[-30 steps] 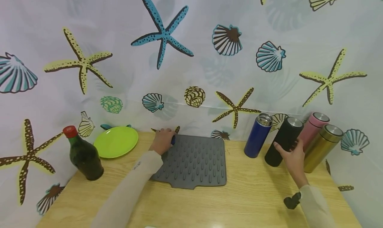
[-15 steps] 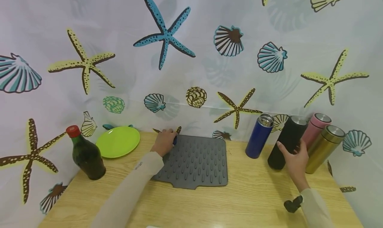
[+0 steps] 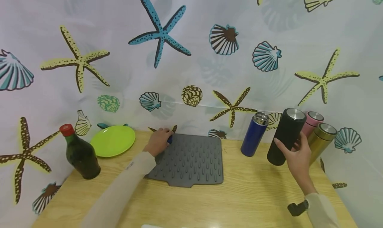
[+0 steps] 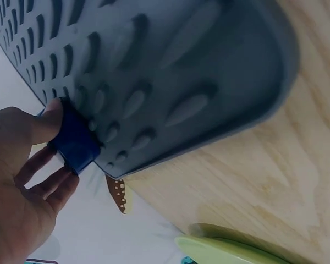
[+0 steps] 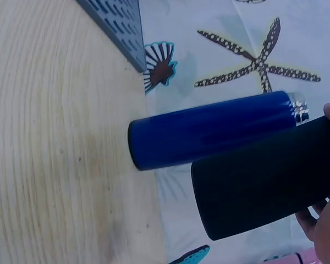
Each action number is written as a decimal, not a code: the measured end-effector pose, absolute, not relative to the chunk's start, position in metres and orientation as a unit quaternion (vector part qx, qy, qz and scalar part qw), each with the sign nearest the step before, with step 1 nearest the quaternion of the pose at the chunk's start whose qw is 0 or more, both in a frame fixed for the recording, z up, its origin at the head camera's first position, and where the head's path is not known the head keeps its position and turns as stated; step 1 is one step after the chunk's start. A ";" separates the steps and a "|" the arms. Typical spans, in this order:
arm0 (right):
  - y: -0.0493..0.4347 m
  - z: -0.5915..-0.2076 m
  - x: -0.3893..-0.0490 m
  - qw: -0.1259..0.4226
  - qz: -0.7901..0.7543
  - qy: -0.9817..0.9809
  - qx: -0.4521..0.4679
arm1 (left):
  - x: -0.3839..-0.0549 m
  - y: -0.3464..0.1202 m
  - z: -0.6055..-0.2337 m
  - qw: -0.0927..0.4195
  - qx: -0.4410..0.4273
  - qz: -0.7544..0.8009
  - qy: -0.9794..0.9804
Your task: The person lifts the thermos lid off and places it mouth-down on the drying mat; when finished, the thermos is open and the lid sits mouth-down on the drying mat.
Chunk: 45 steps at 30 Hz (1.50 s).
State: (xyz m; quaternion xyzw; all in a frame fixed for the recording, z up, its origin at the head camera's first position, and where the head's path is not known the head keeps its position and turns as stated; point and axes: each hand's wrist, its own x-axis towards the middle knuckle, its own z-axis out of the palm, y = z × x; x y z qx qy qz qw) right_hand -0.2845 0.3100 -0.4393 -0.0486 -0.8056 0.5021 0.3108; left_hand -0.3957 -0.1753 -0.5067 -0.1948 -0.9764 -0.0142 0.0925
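Over the far left corner of the grey ridged drying mat [image 3: 191,163], my left hand [image 3: 157,143] pinches a small blue bottle cap [image 4: 77,142] between thumb and fingers. My right hand [image 3: 298,160] grips a black thermos [image 3: 282,138] with a silver top, thumb on its left side, fingers behind. The thermos is tilted slightly, its base raised off the table. To its left stands a blue thermos [image 3: 253,135] with its metal neck bare. Partly hidden behind the right hand are a pink thermos [image 3: 312,121] and a gold one [image 3: 320,140].
A dark green bottle [image 3: 80,153] with a red cap stands at the left. Behind it a lime green plate [image 3: 113,141] leans against the patterned cloth [image 3: 197,65], which rises along the back of the wooden table [image 3: 209,204].
My right hand has lifted the black thermos up off the table, away from the pink and gold ones. The left hand stays at the mat's corner with the cap. The head view shifts slightly.
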 end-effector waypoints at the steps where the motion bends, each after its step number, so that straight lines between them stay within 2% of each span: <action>1: 0.308 -0.437 -0.283 0.312 0.502 -0.805 -0.045 | -0.395 -0.176 -0.507 0.096 -0.198 -0.015 -0.975; 6: 0.296 -0.432 -0.278 0.314 0.485 -0.816 -0.005 | -0.392 -0.178 -0.509 0.125 -0.225 -0.055 -0.965; 12: 0.283 -0.433 -0.280 0.300 0.425 -0.851 0.068 | -0.384 -0.173 -0.502 0.185 -0.261 -0.129 -0.939; 17: 0.271 -0.437 -0.281 0.293 0.380 -0.867 0.133 | -0.372 -0.163 -0.488 0.199 -0.298 -0.181 -0.916; 26: 0.250 -0.443 -0.273 0.255 0.309 -0.887 0.231 | -0.345 -0.151 -0.466 0.196 -0.332 -0.217 -0.897; 41: 0.223 -0.445 -0.258 0.286 0.188 -0.873 0.346 | -0.275 -0.114 -0.438 0.142 -0.427 -0.311 -0.837; 45: 0.214 -0.445 -0.254 0.293 0.166 -0.864 0.374 | -0.263 -0.111 -0.437 0.166 -0.454 -0.282 -0.829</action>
